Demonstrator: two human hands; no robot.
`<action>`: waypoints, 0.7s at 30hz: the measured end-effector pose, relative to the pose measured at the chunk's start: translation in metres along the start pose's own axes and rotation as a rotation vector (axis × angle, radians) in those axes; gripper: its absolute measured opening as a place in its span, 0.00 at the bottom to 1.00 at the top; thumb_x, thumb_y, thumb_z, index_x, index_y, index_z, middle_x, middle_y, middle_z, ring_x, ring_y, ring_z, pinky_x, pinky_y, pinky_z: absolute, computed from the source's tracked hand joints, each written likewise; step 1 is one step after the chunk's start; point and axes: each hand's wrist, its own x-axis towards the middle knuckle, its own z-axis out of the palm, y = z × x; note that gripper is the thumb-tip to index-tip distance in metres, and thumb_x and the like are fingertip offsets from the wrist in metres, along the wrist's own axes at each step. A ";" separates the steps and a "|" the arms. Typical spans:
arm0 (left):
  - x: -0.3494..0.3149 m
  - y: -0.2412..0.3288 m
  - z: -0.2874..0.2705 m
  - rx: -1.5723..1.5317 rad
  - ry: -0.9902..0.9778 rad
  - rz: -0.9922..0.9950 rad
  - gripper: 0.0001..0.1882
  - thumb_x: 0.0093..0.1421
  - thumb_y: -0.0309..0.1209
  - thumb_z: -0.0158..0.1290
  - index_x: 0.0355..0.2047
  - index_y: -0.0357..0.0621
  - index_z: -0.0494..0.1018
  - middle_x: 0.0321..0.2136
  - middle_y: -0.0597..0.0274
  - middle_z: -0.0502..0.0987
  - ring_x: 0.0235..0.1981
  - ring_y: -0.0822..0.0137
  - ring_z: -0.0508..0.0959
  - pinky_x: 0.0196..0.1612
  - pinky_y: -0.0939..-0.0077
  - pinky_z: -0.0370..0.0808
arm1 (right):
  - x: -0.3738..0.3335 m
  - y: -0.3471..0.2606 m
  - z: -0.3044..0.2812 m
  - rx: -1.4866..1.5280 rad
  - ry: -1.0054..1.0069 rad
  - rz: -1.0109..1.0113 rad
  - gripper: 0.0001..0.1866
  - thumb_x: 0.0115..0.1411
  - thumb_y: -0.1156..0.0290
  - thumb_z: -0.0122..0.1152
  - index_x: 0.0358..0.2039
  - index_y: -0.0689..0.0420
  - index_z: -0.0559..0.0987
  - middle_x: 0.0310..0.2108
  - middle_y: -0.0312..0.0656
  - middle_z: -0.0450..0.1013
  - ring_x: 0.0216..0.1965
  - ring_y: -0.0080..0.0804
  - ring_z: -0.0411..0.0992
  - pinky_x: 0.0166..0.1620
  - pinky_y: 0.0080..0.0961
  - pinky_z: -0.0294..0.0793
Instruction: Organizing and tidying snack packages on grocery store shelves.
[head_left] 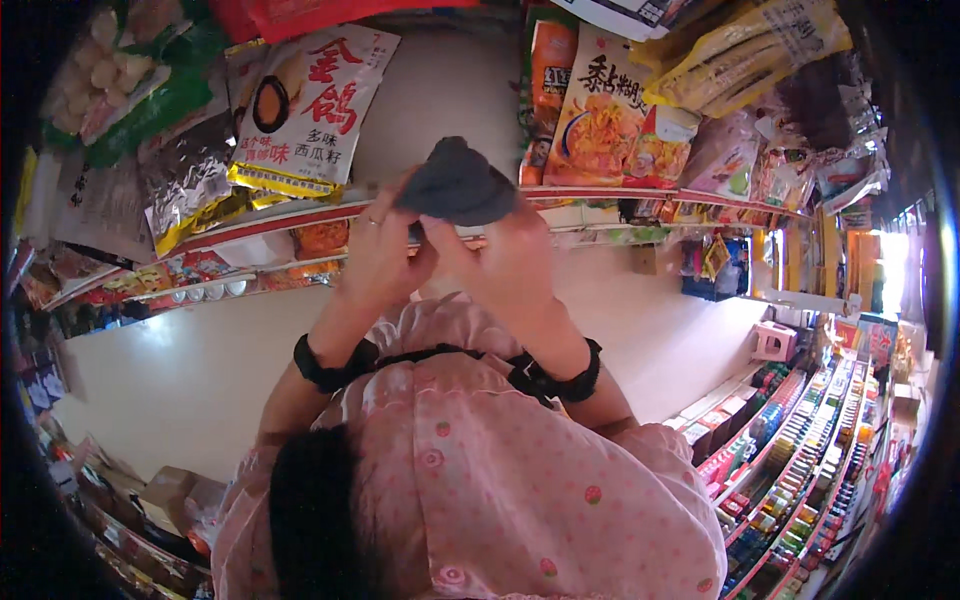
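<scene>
Both of my hands are raised together at the edge of a shelf, holding a dark grey folded cloth (455,188) between them. My left hand (385,243) grips its left side, with a ring showing on one finger. My right hand (505,262) closes on the right side, slightly smeared by motion. The cloth bunches up into a peak above my fingers. Behind it lies a bare pale stretch of the shelf (440,85), between a white seed packet (305,110) on the left and a noodle packet (610,115) on the right.
A yellow packet (755,55) lies at the upper right, and a green-edged bag (130,80) at the upper left. Red-edged lower shelves (300,245) hold more packets. Shelves of bottles (800,450) curve along the right, near a pink stool (774,341). A cardboard box (170,497) stands lower left.
</scene>
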 end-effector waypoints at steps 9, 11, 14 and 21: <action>0.004 -0.012 -0.026 0.054 0.060 0.004 0.13 0.44 0.20 0.48 0.34 0.37 0.68 0.43 0.42 0.69 0.36 0.46 0.75 0.34 0.64 0.74 | -0.016 0.008 0.012 -0.082 -0.048 0.070 0.14 0.48 0.68 0.59 0.36 0.57 0.73 0.28 0.47 0.71 0.30 0.44 0.71 0.32 0.34 0.72; 0.007 0.004 -0.029 -0.010 -0.174 -0.116 0.16 0.45 0.22 0.47 0.38 0.37 0.68 0.45 0.44 0.68 0.45 0.46 0.70 0.44 0.61 0.70 | -0.016 0.005 0.016 -0.046 -0.045 0.036 0.16 0.49 0.69 0.57 0.39 0.58 0.71 0.31 0.50 0.70 0.31 0.45 0.71 0.32 0.36 0.72; 0.000 0.009 -0.025 -0.114 -0.159 -0.179 0.18 0.46 0.25 0.48 0.40 0.36 0.67 0.48 0.45 0.66 0.49 0.48 0.66 0.48 0.60 0.65 | -0.010 -0.009 0.014 0.094 -0.165 0.102 0.21 0.49 0.72 0.54 0.45 0.61 0.66 0.40 0.57 0.66 0.36 0.50 0.69 0.37 0.38 0.72; 0.002 -0.032 0.002 -0.143 -0.372 -0.454 0.18 0.48 0.27 0.48 0.42 0.36 0.67 0.41 0.48 0.69 0.43 0.50 0.67 0.48 0.66 0.64 | -0.015 -0.032 0.010 -0.068 -0.232 -0.260 0.20 0.44 0.81 0.51 0.41 0.59 0.69 0.46 0.57 0.63 0.40 0.48 0.69 0.43 0.36 0.69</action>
